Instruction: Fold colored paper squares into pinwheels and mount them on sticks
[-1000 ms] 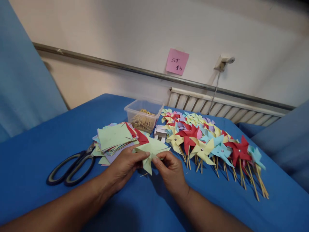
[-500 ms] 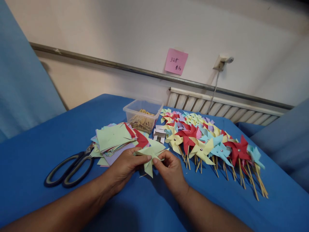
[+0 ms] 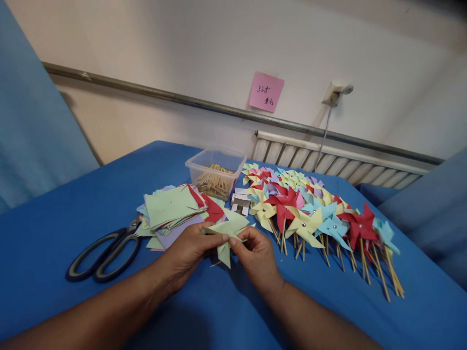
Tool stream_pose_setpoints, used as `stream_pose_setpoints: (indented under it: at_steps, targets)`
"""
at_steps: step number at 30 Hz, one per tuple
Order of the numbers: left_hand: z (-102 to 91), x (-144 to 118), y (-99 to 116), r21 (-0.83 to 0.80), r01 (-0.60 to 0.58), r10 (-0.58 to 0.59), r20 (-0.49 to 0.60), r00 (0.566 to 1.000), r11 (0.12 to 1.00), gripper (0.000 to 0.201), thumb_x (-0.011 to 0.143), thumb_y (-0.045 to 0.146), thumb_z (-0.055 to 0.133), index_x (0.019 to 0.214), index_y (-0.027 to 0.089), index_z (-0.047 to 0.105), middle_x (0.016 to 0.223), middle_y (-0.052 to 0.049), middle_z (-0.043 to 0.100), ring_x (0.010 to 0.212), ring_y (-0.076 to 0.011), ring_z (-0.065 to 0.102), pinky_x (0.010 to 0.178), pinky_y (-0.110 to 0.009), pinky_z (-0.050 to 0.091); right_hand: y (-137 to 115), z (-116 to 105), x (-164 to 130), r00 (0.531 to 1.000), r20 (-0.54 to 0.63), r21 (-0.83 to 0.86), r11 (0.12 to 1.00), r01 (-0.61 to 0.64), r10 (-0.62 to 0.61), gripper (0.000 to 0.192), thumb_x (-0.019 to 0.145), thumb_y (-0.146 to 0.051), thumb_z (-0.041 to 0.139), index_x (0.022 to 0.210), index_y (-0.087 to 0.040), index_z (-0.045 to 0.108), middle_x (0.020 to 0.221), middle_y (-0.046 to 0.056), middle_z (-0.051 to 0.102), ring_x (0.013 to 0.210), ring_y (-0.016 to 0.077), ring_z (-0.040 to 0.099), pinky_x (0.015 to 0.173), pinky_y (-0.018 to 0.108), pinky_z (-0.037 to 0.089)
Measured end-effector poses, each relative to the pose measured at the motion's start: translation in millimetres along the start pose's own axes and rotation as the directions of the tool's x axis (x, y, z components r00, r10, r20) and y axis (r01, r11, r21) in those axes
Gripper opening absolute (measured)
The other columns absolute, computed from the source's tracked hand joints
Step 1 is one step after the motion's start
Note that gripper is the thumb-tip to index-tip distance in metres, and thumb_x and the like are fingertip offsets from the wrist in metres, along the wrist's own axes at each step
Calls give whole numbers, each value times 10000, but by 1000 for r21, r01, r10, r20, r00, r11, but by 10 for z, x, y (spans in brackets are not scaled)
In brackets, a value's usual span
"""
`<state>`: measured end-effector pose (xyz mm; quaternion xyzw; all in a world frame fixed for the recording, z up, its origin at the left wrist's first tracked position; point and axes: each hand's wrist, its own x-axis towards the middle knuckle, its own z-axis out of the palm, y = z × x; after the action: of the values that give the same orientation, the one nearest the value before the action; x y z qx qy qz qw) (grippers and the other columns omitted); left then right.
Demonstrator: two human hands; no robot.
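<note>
On the left, scissors (image 3: 126,234) flat on the blue cloth (image 3: 91,204), blade ends hidden under a stack of cut coloured paper (image 3: 173,206). Next, the left hand (image 3: 188,248), closed on a light green paper (image 3: 231,224), thumb on top. Beyond it, a clear plastic box (image 3: 195,172) of thin sticks (image 3: 217,180). At the middle, the green paper, held between both hands, points partly bent in. Thumbs now nearly meeting at its centre, against a wider gap a second ago; probably a fold being gathered and kept in place, no pin visible there. Just beyond, a small white box (image 3: 241,201). Then the right hand (image 3: 257,255), pinching the same paper. Far right, pinwheels (image 3: 288,199) on sticks, lying unshifted.
</note>
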<state>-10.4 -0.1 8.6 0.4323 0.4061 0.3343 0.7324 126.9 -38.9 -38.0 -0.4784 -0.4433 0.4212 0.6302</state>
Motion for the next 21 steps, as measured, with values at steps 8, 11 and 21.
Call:
stream_pose_setpoints:
  at_steps: [8, 11, 21]
  targets:
    - [3, 0, 2, 20, 4, -4, 2, 1000, 1000, 256, 684, 241, 776, 896, 118, 701, 745, -48, 705, 695, -200, 650, 698, -322, 501, 20, -1, -6, 1000, 5, 3, 1000, -24, 24, 264, 721, -340, 706, 619, -190, 513, 595, -52, 500, 548, 95, 421, 543, 222, 366]
    - [10, -8, 12, 9, 12, -12, -7, 1000, 1000, 268, 667, 243, 789, 891, 123, 702, 748, -50, 707, 704, -206, 654, 711, -332, 506, 22, 1, -10, 1000, -2, 1, 1000, -24, 24, 260, 723, -331, 703, 619, -192, 511, 589, -55, 491, 545, 95, 417, 538, 220, 360]
    - [17, 11, -16, 89, -28, 33, -61, 998, 996, 246, 651, 244, 770, 850, 133, 679, 687, -17, 681, 651, -182, 639, 622, -283, 477, 63, -1, -1, 1000, 4, -11, 1000, -10, 10, 239, 735, -290, 709, 630, -184, 522, 574, -56, 489, 528, 89, 405, 514, 218, 342]
